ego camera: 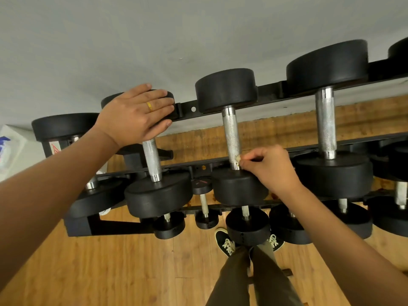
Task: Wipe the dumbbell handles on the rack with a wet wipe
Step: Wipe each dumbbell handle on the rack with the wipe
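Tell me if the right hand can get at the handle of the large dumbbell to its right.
Probably yes. The right hand, pinching the wipe at the middle handle, has nothing between it and that bare large handle.

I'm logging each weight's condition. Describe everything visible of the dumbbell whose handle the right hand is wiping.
The black round-headed dumbbell with a silver metal handle lies across the top tier of the black metal rack, one head at the far rail, one at the near rail. The heads look like matte rubber; the handle is knurled, with smooth shiny collars at both ends. The right hand pinches in its grip a small pale wet wipe against the handle's near end, just above the near head.
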The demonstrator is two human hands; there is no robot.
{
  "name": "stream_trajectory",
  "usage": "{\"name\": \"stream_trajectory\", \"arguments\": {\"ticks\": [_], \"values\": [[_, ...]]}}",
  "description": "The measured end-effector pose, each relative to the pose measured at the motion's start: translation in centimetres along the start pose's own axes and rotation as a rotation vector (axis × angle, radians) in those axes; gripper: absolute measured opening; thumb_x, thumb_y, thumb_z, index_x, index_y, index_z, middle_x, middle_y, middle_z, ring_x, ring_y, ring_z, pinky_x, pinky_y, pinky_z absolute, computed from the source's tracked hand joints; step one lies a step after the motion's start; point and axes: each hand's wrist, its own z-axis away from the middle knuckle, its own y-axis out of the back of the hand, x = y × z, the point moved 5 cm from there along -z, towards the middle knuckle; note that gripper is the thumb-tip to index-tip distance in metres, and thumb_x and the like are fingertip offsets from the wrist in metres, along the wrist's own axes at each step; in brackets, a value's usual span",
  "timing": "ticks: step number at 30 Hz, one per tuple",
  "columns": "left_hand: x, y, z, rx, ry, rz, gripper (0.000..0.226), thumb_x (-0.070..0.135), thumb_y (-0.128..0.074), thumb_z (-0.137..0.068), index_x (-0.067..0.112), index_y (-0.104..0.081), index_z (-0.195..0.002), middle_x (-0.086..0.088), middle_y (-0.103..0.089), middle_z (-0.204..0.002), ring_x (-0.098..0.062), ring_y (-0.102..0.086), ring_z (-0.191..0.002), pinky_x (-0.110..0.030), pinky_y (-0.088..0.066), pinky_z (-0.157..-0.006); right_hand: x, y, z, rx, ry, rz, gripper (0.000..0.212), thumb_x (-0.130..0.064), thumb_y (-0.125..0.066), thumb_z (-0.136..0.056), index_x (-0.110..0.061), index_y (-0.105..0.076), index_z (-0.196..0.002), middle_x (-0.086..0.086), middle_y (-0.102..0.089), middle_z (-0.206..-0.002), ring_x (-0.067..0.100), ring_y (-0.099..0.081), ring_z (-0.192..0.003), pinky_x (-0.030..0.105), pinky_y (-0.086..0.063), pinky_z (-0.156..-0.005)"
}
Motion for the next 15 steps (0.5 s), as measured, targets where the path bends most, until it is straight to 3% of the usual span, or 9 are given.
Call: {"name": "stream_trajectory", "arguments": {"ticks": [3,8,11,15], "values": [[0.1,-0.1,0.0,-0.008,-0.006,0.0,0.034,0.03,-0.06,-0.104,0.005,-0.071,-0.125,-0.013,-0.071,-0.127,-0.03,-0.065,-0.125,-0.049,-0.045,-0.112,-0.1,0.5,-0.6,-0.072,-0.004,0.03,0.008,-0.012,-0.08,-0.083,-0.02,-0.078,-0.081,-0.016,-0.069,-0.075,-0.006,-0.064,-0.072,0.01,-0.048,-0.076],[0.1,-0.1,0.1,-0.005,-0.012,-0.009,0.035,0.03,-0.059,-0.105,0.004,-0.071,-0.125,-0.015,-0.071,-0.127,-0.032,-0.065,-0.124,-0.05,-0.046,-0.111,-2.2,2.4,-3.3,0.162,0.037,-0.214,0.013,-0.019,-0.077,-0.086,-0.03,-0.073,-0.087,-0.012,-0.073,-0.085,-0.002,-0.068,-0.083,0.016,-0.052,-0.079],[0.1,0.0,0.0,-0.006,-0.012,-0.008,0.034,0.029,-0.059,-0.105,0.003,-0.071,-0.124,-0.015,-0.071,-0.126,-0.032,-0.065,-0.124,-0.05,-0.047,-0.11,-3.7,2.3,-5.2,0.227,0.05,-0.262,0.012,-0.021,-0.076,-0.088,-0.023,-0.077,-0.099,-0.011,-0.075,-0.092,0.002,-0.069,-0.089,0.027,-0.056,-0.087],[0.0,0.0,0.0,-0.013,-0.021,-0.013,0.034,0.029,-0.059,-0.105,0.004,-0.071,-0.124,-0.014,-0.071,-0.127,-0.032,-0.065,-0.124,-0.05,-0.047,-0.11,-4.6,1.7,-5.9,0.253,0.123,-0.173,0.01,-0.017,-0.074,-0.089,-0.014,-0.079,-0.097,-0.008,-0.075,-0.088,0.001,-0.07,-0.084,0.026,-0.057,-0.087]]}}
